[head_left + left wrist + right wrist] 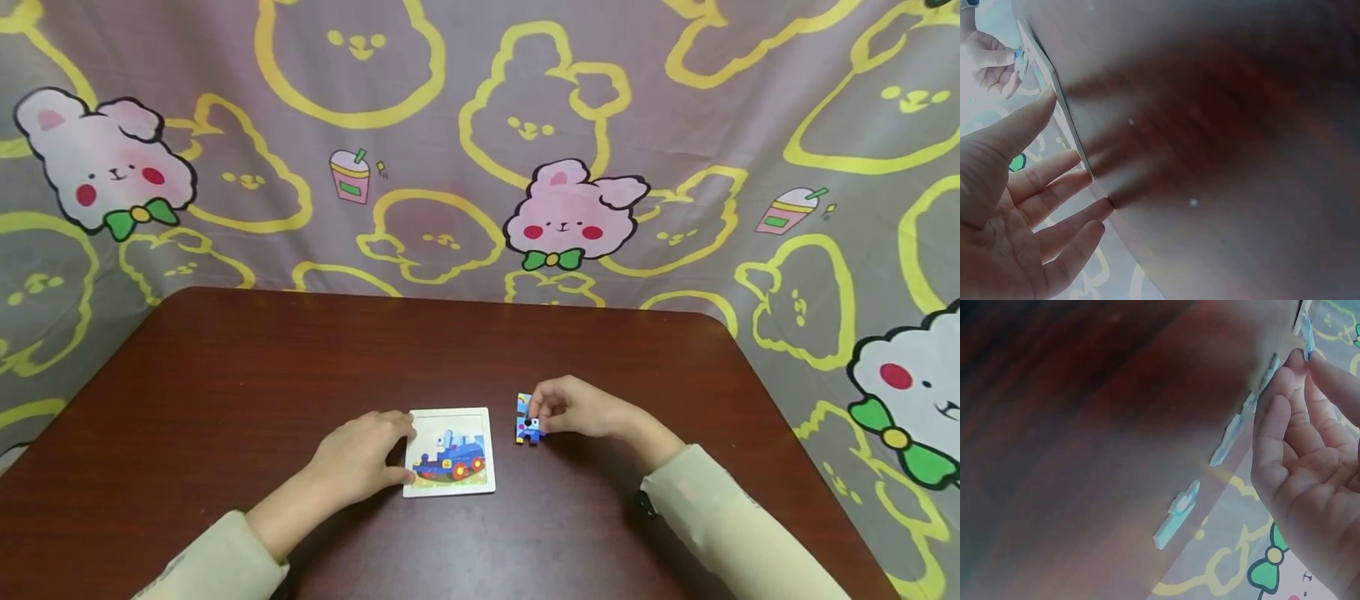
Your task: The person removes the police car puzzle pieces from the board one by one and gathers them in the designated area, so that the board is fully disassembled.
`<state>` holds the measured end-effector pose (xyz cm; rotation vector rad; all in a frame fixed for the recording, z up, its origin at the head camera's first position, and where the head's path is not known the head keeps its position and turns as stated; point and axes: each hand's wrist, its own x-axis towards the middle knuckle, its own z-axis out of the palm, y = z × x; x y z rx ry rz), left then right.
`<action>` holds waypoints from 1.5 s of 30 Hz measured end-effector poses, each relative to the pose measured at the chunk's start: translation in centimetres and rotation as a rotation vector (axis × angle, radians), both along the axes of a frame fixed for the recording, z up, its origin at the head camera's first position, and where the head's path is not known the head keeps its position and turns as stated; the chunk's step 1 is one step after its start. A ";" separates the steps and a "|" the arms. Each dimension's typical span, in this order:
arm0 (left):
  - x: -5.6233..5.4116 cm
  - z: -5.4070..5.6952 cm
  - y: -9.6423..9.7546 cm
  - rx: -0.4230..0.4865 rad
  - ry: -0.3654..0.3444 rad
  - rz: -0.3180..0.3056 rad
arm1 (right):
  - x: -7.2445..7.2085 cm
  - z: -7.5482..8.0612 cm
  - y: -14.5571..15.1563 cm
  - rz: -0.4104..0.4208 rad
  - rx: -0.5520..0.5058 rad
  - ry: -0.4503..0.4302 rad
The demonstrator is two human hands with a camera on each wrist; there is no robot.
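Observation:
A square puzzle board [491,467] with a pale frame lies flat on the table, partly filled with a blue train picture. My left hand [363,458] rests at its left edge, fingers near the upper corner and thumb lower down. In the left wrist view, the thumb and fingers of that hand [1016,187] are extended and touch the frame's edge. To the board's right, my right hand [573,406] pinches a small blue puzzle piece [1309,340] between thumb and forefinger. Beneath and beside that hand are loose puzzle pieces [522,403], partly hidden by the fingers.
Several loose puzzle pieces [1175,515] lie spread on the table in the right wrist view. The brown wooden table [300,358] ends at a patterned curtain [450,167], which hangs behind it and along both sides.

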<state>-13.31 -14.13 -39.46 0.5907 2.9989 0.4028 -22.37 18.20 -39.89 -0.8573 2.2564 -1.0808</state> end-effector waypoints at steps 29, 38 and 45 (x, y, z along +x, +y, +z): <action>0.0 0.1 -0.1 0.007 0.000 0.022 | 0.5 0.7 -1.7 0.009 0.043 0.167; 0.1 -0.2 -0.1 0.011 -0.009 0.024 | 1.0 0.8 -6.5 0.100 0.073 0.165; 0.2 -0.1 0.0 0.020 -0.007 0.018 | 0.8 0.5 -9.8 0.189 0.118 0.216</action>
